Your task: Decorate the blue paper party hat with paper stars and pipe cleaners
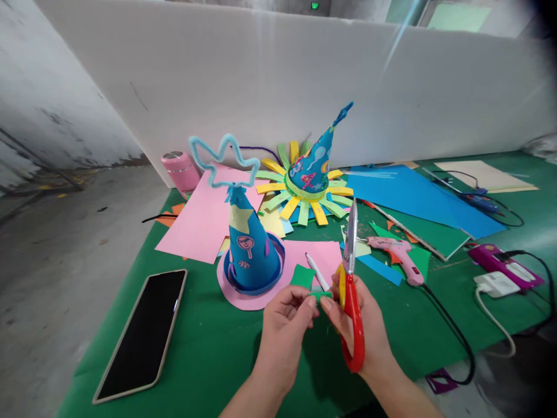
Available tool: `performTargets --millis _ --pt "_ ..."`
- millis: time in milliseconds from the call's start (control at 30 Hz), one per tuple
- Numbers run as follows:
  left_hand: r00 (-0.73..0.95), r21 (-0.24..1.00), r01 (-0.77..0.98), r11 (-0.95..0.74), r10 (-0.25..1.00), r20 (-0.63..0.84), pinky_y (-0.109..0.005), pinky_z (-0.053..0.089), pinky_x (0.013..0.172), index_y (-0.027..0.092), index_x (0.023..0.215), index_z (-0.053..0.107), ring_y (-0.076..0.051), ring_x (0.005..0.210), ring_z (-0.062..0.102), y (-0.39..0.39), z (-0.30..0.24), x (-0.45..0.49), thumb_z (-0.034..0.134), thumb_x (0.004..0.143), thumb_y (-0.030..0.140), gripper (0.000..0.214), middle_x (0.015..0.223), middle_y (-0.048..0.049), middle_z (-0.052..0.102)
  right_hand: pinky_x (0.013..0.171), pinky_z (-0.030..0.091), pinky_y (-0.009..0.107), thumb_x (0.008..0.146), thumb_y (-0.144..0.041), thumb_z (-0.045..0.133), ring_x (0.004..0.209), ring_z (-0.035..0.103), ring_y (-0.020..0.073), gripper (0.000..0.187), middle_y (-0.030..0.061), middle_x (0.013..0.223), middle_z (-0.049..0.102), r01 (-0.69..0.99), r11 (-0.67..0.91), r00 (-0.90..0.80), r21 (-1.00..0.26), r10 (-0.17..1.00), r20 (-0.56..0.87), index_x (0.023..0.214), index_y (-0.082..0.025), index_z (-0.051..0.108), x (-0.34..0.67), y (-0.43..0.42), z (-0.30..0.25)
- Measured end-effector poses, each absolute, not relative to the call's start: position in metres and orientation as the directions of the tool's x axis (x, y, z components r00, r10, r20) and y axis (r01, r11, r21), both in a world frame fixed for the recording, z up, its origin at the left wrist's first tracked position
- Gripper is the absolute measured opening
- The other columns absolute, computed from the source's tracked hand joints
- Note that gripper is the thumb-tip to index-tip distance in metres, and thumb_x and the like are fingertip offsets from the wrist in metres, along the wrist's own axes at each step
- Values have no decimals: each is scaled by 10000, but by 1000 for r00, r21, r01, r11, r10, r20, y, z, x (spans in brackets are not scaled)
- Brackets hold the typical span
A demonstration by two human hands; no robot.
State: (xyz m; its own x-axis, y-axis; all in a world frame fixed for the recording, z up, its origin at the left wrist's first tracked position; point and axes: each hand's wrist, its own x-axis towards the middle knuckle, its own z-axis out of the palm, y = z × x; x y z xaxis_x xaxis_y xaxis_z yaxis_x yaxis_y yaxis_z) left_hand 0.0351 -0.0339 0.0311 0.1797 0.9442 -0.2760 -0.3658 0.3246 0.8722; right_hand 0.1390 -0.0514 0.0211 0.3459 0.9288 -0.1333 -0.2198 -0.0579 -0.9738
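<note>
A green-covered table point(209, 354) is being backed by a white panel point(183, 69), and a broad blue sheet point(404, 188) is being spread across its far right. A sunray-brimmed cone hat point(314, 165) is being rested toward the back, while a pink-brimmed cone hat point(252, 255) is being stood nearer, just beyond the left hand point(285, 325). A dark-screened smartphone point(141, 334) is being left lying at the left, and a pink glue gun point(409, 264) is being laid to the right of the right hand point(375, 325). In that right hand, red-and-yellow-handled scissors point(355, 305) are being held — blades seemingly together and pointing away from the body. A white marker point(317, 271) is being laid beyond the fingertips, beside a green paper piece point(301, 277). Smallest of all, a green paper strip point(321, 295) is being pinched at its left end by the left thumb and fingers and at its right end by the right ones, neither hand being clearly nearer. Its long axis is being held crosswise between them — roughly square to the scissors, whose blades are being kept apart from it, to its right and farther out.
</note>
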Motion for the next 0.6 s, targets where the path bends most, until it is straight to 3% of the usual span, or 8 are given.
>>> performTargets --millis 333,467,600 --pt "122 811 -464 358 932 -341 -145 288 452 141 629 535 -44 479 402 -19 40 31 640 666 178 117 509 37 511 499 437 147 641 -346 694 522 464 64 327 -52 628 470 -303 -119 256 -946 945 -201 872 -202 513 149 -57 25" --pt "157 773 -524 358 933 -325 -154 290 467 143 626 519 -45 477 395 -11 48 29 633 679 181 131 505 39 503 602 454 128 623 -378 713 663 513 75 331 -23 728 525 -309 -267 174 -913 928 -330 870 -214 566 161 -78 24" --pt "167 750 -566 342 939 -301 -161 297 486 144 617 512 -42 469 380 -5 54 31 631 680 179 139 494 46 483 746 469 202 529 -419 760 840 558 122 448 9 945 565 -408 -392 175 -824 853 -492 917 -270 592 173 -101 28"
